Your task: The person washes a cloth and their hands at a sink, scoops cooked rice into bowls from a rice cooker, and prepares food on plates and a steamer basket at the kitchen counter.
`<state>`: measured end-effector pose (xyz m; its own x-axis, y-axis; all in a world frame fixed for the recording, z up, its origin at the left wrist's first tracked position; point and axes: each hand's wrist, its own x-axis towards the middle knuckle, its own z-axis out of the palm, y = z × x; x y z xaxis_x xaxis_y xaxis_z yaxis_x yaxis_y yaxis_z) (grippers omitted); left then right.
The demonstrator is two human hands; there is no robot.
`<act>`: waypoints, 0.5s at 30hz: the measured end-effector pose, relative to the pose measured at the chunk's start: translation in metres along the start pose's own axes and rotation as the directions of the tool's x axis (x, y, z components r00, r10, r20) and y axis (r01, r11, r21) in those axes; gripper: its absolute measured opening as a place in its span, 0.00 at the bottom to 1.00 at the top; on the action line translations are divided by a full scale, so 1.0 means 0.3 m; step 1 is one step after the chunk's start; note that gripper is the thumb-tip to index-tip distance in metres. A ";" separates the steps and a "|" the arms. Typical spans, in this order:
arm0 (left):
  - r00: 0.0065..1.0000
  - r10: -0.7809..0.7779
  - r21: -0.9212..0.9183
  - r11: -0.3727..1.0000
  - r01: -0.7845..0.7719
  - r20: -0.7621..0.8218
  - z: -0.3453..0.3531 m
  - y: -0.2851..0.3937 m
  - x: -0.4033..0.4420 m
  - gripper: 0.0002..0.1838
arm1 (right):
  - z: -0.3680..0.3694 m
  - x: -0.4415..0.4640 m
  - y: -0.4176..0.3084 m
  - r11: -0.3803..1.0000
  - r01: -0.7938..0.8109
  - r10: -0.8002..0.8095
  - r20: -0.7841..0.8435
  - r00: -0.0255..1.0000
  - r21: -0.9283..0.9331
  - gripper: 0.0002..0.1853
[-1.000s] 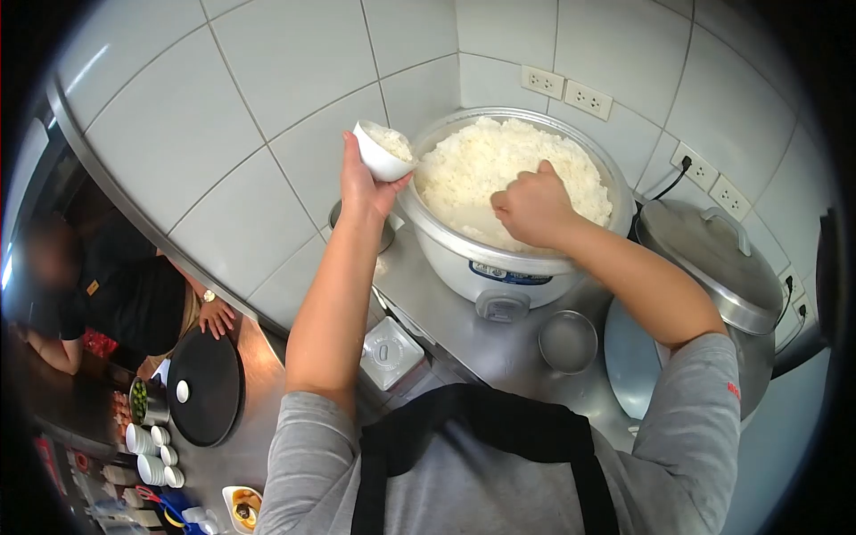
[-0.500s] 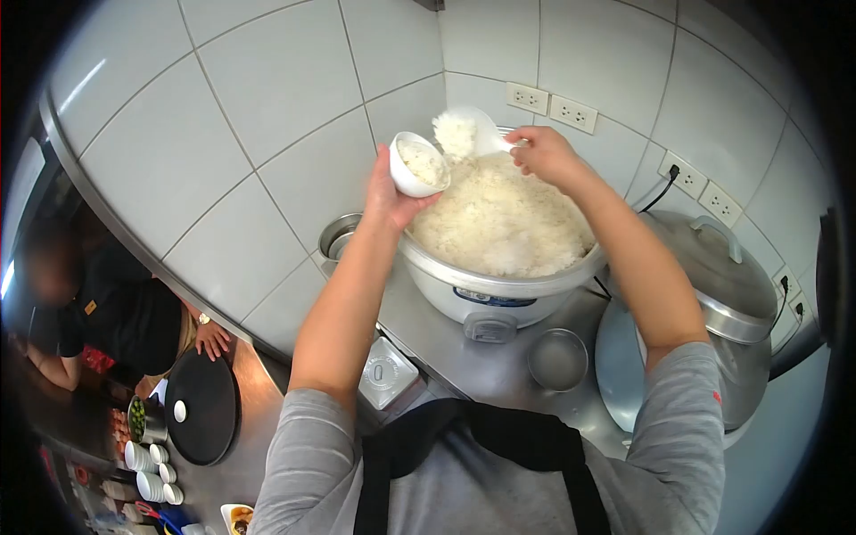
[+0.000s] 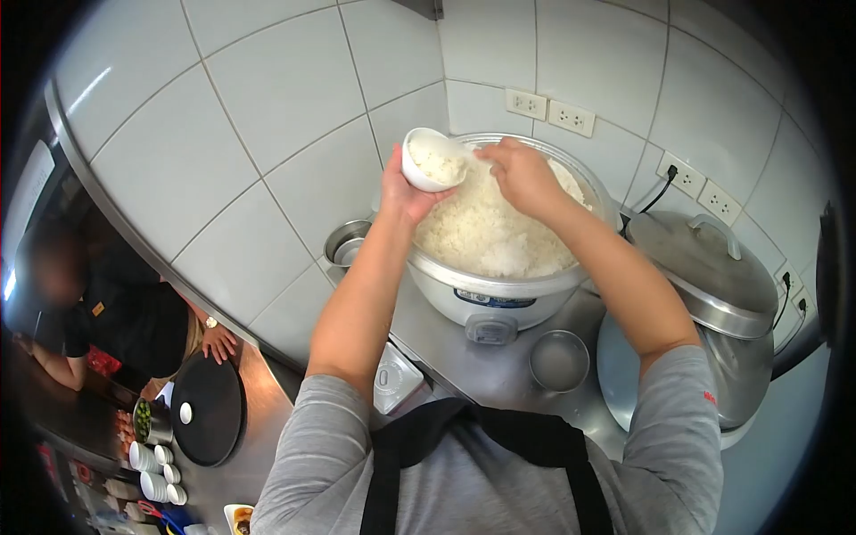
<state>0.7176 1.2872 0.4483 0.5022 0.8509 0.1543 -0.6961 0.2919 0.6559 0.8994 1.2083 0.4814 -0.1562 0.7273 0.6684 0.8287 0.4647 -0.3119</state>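
My left hand [image 3: 406, 192] is wrapped around a small white bowl [image 3: 430, 183], tilted toward the right, with cooked rice [image 3: 440, 164] in it. To its right, my right hand [image 3: 526, 178] has its fingers closed on the handle of a white rice paddle [image 3: 473, 153]. Most of the paddle is hidden or blends in with the rice, close to the bowl's rim. Both hands are above a large rice cooker [image 3: 446, 276], whose pot holds a wide heap of white rice [image 3: 499, 236].
A metal bowl [image 3: 559, 361] stands before the cooker, and metal containers [image 3: 346, 242] sit at its left. At right is a second cooker with a metal lid [image 3: 704, 263]. Beyond the wall's edge, a person [image 3: 134, 312] leans by a round black tray [image 3: 207, 410] and stacked white cups [image 3: 147, 459].
My right hand has moved left and down, bringing the paddle close to the bowl. The rice heaped on the paddle no longer shows as a separate clump. The bowl tilts more to the right.
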 end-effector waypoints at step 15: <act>0.948 0.319 -0.116 0.941 -0.318 -0.016 0.018 -0.022 -0.058 0.31 | 0.220 -0.106 -0.074 0.768 -0.252 0.391 -0.120 0.912 0.589 0.17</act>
<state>0.7164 1.2680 0.4453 0.2458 0.9065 0.3432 -0.8745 0.0546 0.4820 0.8504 1.2082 0.4224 0.2461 0.7849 0.5687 0.3590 0.4712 -0.8057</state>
